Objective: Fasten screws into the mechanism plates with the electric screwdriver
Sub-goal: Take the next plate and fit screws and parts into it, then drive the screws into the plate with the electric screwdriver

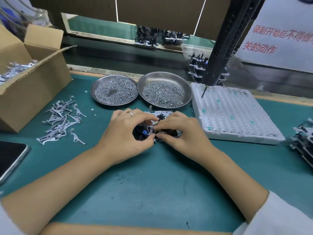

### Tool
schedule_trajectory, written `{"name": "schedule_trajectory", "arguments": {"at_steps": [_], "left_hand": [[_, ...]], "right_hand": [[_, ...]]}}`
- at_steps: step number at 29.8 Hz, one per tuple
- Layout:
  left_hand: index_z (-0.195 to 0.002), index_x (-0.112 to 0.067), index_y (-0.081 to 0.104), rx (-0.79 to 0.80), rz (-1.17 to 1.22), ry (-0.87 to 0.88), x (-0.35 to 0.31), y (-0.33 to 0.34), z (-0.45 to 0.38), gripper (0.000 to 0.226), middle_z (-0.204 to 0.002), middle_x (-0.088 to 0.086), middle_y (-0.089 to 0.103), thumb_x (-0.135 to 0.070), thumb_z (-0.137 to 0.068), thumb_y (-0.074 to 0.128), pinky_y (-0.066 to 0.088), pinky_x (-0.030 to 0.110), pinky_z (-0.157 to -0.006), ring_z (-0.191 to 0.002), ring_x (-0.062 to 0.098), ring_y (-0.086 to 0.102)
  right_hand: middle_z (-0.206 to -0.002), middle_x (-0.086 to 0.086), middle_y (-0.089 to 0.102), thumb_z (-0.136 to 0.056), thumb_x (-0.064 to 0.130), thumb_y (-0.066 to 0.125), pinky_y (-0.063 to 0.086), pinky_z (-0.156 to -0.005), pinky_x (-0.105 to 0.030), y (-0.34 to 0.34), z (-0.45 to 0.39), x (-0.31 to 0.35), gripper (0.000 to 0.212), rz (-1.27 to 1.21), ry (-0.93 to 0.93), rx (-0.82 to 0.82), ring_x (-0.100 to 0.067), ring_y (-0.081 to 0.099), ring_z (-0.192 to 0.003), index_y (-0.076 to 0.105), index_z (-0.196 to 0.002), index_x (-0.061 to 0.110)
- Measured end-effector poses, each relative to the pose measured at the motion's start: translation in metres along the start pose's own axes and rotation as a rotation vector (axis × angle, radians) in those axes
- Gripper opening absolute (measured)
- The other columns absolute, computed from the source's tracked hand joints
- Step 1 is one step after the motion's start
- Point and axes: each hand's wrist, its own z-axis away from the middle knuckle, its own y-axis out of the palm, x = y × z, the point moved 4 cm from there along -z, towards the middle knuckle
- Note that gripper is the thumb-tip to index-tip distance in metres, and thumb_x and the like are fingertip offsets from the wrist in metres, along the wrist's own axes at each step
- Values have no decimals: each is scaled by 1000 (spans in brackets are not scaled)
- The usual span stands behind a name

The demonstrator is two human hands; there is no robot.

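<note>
Seating a part on the silver metal mechanism plate with black fittings (157, 128), mid-counter just in front of the two round steel dishes of screws (162, 94), we judge it best to hold the plate flat and align the holes before reaching for the black electric screwdriver (218, 53) hanging at the far right. Our left hand (125, 131) curls its grip round the plate's left end; our right hand (179, 129) pinches a small part, unidentifiable, onto it.
</note>
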Motion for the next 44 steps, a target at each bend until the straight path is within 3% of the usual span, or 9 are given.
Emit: {"name": "schedule_trajectory", "arguments": {"at_steps": [7, 13, 17, 20, 24, 26, 31, 36, 44], "left_hand": [[-105, -28, 67, -13, -21, -38, 2, 6, 1, 47, -87, -17, 63, -50, -67, 50, 30, 29, -94, -87, 7, 58], [-98, -26, 71, -17, 22, -18, 4, 9, -1, 36, -81, -24, 61, -44, -69, 60, 31, 32, -95, -85, 10, 56], [-88, -29, 73, -22, 47, -43, 8, 10, -1, 23, -82, -18, 67, -36, -67, 69, 29, 31, -96, -85, 14, 57], [-87, -37, 70, -19, 101, -65, 10, 10, -3, 22, -80, -24, 63, -37, -65, 69, 28, 29, -97, -86, 10, 55], [-85, -43, 68, -21, 156, -96, 11, 12, -2, 22, -79, -30, 59, -38, -63, 69, 30, 31, -97, -89, 3, 54], [-85, -44, 67, -24, 156, -92, 11, 11, -2, 22, -79, -27, 60, -38, -63, 70, 29, 31, -98, -88, 4, 54], [-85, -48, 64, -33, 156, -81, 12, 10, -4, 32, -80, -36, 58, -29, -66, 81, 24, 22, -99, -90, -2, 51], [-84, -50, 62, -52, 159, -90, 13, 9, -4, 27, -77, -38, 55, -39, -62, 74, 23, 19, -96, -88, -2, 51], [-84, -39, 69, -65, 167, -83, 12, 12, -4, 23, -77, -23, 64, -38, -61, 71, 28, 30, -92, -84, 14, 56]], "right_hand": [[-94, -4, 72, -76, -1, 76, 39, -80, -13, 0, -1, 1, 15, -50, 42, -12, -15, 56, -88, 77, -89, 7], [-89, -4, 67, -76, -5, 73, 44, -76, -20, -3, 1, 3, 18, -53, 48, -40, -19, 58, -84, 78, -88, 7], [-87, 1, 59, -81, -2, 65, 45, -77, -21, -37, -2, 10, 25, -28, 34, -586, -11, 56, -80, 70, -104, 6], [-102, 2, 51, -84, 18, 66, 47, -87, -34, -82, -16, 4, 49, -40, 145, -972, -14, 53, -94, 50, -129, 11], [-106, 9, 58, -82, 29, 69, 49, -86, -25, -114, -62, 3, 81, -213, 195, -824, -8, 59, -98, 22, -145, 12], [-89, 14, 60, -86, 16, 66, 52, -71, -23, -117, -79, 7, 69, -289, 129, -786, -5, 62, -77, 24, -140, 6], [-74, -6, 53, -89, 10, 61, 47, -49, -28, -85, -81, 25, 39, -581, 63, -812, -18, 51, -50, 38, -120, 12], [-56, -7, 48, -89, 18, 60, 41, -43, -25, -43, -68, 41, 16, -847, 38, -757, -23, 46, -39, 45, -91, 14], [-53, -10, 45, -90, 14, 55, 38, -42, -25, -22, -59, 42, 15, -887, 74, -723, -22, 43, -37, 40, -89, 11]]}}
